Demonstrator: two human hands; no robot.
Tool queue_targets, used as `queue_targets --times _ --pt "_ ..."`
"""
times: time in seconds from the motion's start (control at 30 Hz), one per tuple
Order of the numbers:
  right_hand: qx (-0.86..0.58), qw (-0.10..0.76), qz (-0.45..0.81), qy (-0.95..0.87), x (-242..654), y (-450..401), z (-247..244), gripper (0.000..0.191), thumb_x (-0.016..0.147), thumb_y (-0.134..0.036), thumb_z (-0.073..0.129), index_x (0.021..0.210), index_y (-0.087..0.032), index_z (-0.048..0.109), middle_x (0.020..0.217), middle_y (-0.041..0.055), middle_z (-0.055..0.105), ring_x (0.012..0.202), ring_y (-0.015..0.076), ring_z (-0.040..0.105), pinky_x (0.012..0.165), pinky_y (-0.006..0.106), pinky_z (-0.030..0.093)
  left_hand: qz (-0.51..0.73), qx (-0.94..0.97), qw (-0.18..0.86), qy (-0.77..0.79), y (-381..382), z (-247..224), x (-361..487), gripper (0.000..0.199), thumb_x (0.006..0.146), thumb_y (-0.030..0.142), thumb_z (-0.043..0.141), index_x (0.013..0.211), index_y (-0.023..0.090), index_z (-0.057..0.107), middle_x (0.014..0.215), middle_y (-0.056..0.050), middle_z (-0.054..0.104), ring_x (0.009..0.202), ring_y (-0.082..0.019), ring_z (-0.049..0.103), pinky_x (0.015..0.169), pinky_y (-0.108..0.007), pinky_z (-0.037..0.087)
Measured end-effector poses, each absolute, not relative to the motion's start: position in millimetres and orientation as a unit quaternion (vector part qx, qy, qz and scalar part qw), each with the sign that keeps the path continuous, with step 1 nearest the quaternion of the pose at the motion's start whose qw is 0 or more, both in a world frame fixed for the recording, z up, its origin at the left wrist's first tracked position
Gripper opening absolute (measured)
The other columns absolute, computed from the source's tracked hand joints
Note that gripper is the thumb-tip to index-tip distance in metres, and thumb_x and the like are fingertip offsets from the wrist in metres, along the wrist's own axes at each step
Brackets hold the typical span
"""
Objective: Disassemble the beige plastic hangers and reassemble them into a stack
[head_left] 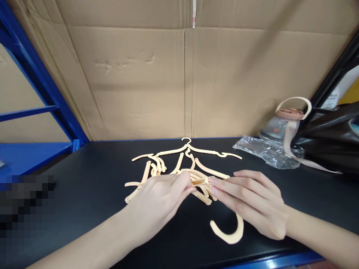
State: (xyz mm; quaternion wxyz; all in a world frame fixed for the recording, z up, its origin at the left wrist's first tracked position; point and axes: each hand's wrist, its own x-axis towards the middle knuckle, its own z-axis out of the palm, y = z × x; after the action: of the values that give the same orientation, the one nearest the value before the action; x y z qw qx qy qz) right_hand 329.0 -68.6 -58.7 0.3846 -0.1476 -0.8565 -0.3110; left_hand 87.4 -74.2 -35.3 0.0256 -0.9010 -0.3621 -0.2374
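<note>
Two bare hands at work on cream hanger parts above a black worktop (84, 175).
The left hand (165, 196), fingers curled, pinches a narrow cream piece (198, 182); the piece lies between the hands, in front of the pile. The right hand (256, 200), its fingers extended and its thumb hidden, grips a cream hook (231, 238) whose curve emerges beneath it; the fingertips meet the narrow piece's near end. Beyond lie loose hanger parts (211, 169) and, farthest back, a spread hanger (203, 150). At right, a bottle (276, 127) stands just beside crumpled clear plastic (260, 148); cardboard (134, 71) forms the background.
</note>
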Motion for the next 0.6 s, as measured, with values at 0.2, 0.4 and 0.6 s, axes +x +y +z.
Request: queue_targets --times 0.2,0.4,0.6 --pt "-0.230 0.420 -0.239 -0.845 319.1 -88.6 -65.1 0.044 0.096 -0.014 0.044 0.138 -0.022 0.042 0.113 0.0014 0.065 0.096 0.0164 0.068 0.080 0.031 0.057 -0.262 -0.913 0.048 -0.309 -75.8 -38.4 87.1 0.019 0.097 0.021 0.034 0.082 0.019 0.045 0.068 0.002 0.057 0.056 -0.011 0.051 0.050 -0.024 0.037" --pt "-0.170 0.366 -0.348 -0.846 320.6 -80.7 -58.5 0.029 0.095 -0.010 0.041 0.114 -0.015 0.063 0.110 0.0029 0.067 0.104 0.0120 0.063 0.072 0.024 0.057 -0.286 -0.912 0.061 -0.287 -69.9 -45.4 87.6 0.015 0.094 0.011 0.036 0.088 0.017 0.049 0.072 0.000 0.057 0.059 -0.012 0.052 0.052 -0.024 0.039" --pt "-0.081 0.379 -0.399 -0.831 323.8 -62.1 -57.7 0.024 0.092 -0.009 0.046 0.100 -0.008 0.068 0.102 0.0069 0.071 0.102 0.0143 0.064 0.066 0.020 0.055 -0.294 -0.909 0.108 -0.275 -67.9 -48.7 86.7 0.015 0.090 0.005 0.040 0.090 0.015 0.051 0.076 -0.002 0.060 0.062 -0.013 0.054 0.053 -0.025 0.043"
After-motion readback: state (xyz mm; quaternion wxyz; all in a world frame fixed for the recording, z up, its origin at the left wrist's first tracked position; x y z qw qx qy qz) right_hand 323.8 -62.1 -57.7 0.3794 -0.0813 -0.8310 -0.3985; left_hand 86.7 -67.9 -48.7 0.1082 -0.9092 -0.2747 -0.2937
